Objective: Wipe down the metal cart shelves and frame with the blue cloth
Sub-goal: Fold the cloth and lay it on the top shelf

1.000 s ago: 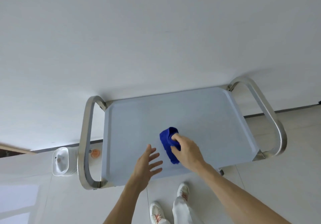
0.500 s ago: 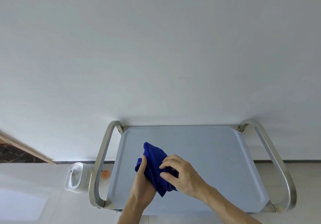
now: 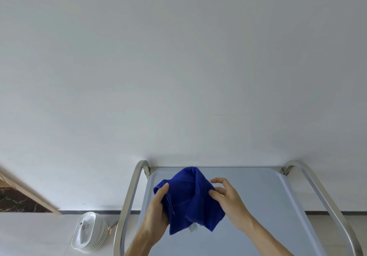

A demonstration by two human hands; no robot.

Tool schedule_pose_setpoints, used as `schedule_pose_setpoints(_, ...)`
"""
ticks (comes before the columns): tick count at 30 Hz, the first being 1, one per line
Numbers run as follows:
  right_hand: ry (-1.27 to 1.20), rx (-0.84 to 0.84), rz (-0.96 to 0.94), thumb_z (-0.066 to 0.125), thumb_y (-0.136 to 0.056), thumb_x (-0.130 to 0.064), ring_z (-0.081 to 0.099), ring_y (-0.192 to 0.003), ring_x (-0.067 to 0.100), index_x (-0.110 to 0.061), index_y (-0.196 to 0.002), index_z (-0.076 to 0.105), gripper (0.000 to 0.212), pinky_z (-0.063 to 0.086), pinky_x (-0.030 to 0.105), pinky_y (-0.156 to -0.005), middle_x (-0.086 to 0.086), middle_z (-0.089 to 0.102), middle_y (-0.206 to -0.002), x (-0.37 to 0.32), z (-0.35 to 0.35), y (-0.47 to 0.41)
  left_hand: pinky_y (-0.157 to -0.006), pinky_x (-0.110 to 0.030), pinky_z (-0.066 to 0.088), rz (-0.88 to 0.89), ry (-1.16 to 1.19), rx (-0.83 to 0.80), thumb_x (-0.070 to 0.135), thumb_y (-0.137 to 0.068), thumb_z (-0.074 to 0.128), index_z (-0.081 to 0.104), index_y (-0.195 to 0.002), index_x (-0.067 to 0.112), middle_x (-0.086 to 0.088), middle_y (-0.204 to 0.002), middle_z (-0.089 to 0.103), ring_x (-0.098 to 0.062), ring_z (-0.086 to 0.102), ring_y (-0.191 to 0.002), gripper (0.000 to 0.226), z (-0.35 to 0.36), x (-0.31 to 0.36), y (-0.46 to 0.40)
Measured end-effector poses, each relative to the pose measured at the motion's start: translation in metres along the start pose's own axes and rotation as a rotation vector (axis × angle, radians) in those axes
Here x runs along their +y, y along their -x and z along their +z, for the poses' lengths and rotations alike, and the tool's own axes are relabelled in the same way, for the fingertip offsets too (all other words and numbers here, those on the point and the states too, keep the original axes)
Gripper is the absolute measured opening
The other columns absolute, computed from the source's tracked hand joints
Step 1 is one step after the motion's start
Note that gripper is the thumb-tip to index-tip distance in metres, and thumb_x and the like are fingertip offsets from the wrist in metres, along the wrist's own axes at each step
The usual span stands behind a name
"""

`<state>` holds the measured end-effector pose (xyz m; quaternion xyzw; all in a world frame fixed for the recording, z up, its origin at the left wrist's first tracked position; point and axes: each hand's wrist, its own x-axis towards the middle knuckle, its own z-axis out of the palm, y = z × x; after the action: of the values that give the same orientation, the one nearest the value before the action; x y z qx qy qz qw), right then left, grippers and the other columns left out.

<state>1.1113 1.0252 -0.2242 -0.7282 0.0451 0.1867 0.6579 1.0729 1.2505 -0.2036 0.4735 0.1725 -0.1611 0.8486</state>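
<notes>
Cloth up in both hands, over the shelf!

Left hand (image 3: 156,210) grips the cloth's (image 3: 188,198) left edge, thumb on top; right hand (image 3: 228,200) pinches the right fold, other fingers spread. It droops between the grips above the cart (image 3: 258,206): soft, light, floppy. Best bunched mid-fold into a pad.

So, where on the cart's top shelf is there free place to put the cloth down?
The top shelf is bare right of the right hand, up to the right handle. The left part is crowded: both hands hold the blue cloth there.
</notes>
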Motion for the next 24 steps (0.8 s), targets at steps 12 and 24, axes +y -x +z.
schedule_pose_setpoints(12, -0.317, -0.237, 0.114, 0.071, -0.090, -0.044, 0.059, -0.125, 0.030, -0.010, -0.128, 0.064, 0.051, 0.047, 0.050, -0.106, 0.012, 0.064, -0.132, 0.007, 0.038, 0.000, -0.085, -0.042, 0.057, -0.033, -0.229, -0.056, 0.049, -0.086, 0.059, 0.064, -0.122, 0.014, -0.011, -0.114, 0.073, -0.027, 0.071, -0.104, 0.051, 0.009, 0.025, 0.004)
schedule_pose_setpoints(24, 0.085, -0.179, 0.035, 0.066, -0.083, -0.058, 0.060, -0.073, 0.016, -0.022, -0.086, 0.067, 0.037, 0.045, 0.025, -0.066, 0.003, 0.070, -0.085, -0.016, 0.007, -0.011, -0.082, -0.036, 0.051, -0.033, -0.406, 0.005, 0.057, -0.071, 0.064, 0.077, -0.098, 0.025, -0.009, -0.109, 0.075, -0.026, 0.072, -0.100, 0.044, -0.060, 0.087, 0.018)
